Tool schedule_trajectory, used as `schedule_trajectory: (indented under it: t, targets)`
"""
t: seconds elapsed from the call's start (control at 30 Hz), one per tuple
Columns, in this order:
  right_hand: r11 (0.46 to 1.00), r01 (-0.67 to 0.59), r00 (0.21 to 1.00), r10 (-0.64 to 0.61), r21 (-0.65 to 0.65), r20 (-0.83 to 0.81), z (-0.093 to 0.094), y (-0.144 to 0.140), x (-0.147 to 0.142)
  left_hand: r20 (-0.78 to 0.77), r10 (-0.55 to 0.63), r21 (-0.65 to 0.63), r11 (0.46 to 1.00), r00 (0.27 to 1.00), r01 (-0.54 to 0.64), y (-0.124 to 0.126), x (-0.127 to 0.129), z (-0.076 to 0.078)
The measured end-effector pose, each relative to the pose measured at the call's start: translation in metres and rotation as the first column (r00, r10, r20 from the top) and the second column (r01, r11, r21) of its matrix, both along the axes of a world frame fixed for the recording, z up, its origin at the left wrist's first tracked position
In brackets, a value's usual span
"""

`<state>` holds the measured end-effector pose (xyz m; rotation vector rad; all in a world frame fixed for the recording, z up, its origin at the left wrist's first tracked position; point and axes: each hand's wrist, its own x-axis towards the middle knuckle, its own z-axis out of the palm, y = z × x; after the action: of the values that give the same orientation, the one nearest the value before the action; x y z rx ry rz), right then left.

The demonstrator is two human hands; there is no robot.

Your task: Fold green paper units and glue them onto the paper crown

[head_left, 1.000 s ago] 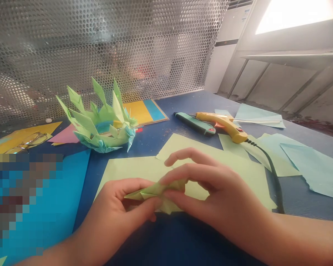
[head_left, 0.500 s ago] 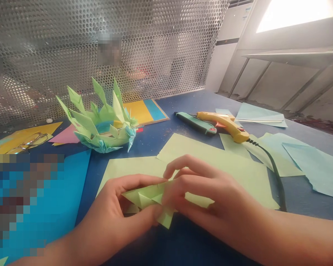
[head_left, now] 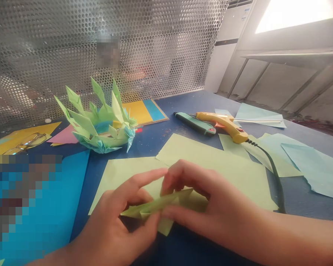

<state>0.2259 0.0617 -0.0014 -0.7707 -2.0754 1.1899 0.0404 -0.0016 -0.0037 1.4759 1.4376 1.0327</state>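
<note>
Over the blue table (head_left: 148, 145), I have the left hand (head_left: 118, 218) and right hand (head_left: 208, 188) pinching the folded green paper (head_left: 166, 201). I judge this creasing; the next move calls for aligned edges.

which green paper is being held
The small folded piece between the left hand and right hand; the flat green sheets lie on the table and the spiky ring stands farther back.

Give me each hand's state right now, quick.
Left hand: closed on the folded green paper, thumb on its near side.
Right hand: closed on the same folded green paper, thumb near side, fingers behind.
</note>
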Motion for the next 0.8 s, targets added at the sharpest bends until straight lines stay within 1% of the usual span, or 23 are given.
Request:
schedule_trajectory:
  t: [0.07,0.13,0.3,0.37,0.43,0.57,0.63,0.73,0.8]
  targets:
    - [0.999,-0.014,1.0,0.013,-0.043,-0.023,0.001,0.0,-0.001,0.009,-0.003,0.044,0.999,1.0,0.002,-0.001,0.001,0.0]
    - [0.997,-0.015,0.999,0.012,-0.075,-0.043,0.002,0.0,-0.002,0.032,0.037,0.049,0.998,0.999,-0.039,-0.003,0.002,-0.001]
    - [0.989,-0.023,0.997,0.012,-0.143,-0.079,0.002,-0.005,-0.002,0.087,0.108,-0.05,0.993,0.99,-0.104,-0.008,0.004,-0.004]
    - [0.987,-0.024,0.995,0.009,-0.158,-0.099,0.002,-0.007,-0.002,0.109,0.132,-0.059,0.99,0.985,-0.127,-0.01,0.004,-0.003]
    - [0.982,-0.008,0.992,-0.016,-0.189,-0.123,0.003,-0.007,-0.003,0.133,0.143,-0.068,0.989,0.981,-0.135,-0.009,0.004,-0.002]
    - [0.965,0.018,0.985,-0.063,-0.263,-0.161,0.004,-0.003,-0.004,0.191,0.196,-0.16,0.973,0.962,-0.167,-0.004,0.003,0.002]
    - [0.97,0.012,0.985,-0.053,-0.244,-0.162,0.005,-0.002,-0.004,0.191,0.184,-0.169,0.974,0.964,-0.152,-0.002,0.002,0.003]
    - [0.987,0.004,0.985,-0.031,-0.159,-0.167,0.005,-0.004,-0.003,0.171,0.152,-0.157,0.98,0.974,-0.125,0.001,-0.001,0.002]
    - [0.995,0.022,0.983,-0.04,-0.096,-0.179,0.003,-0.005,-0.004,0.186,0.148,-0.169,0.979,0.971,-0.117,0.002,-0.003,0.0]
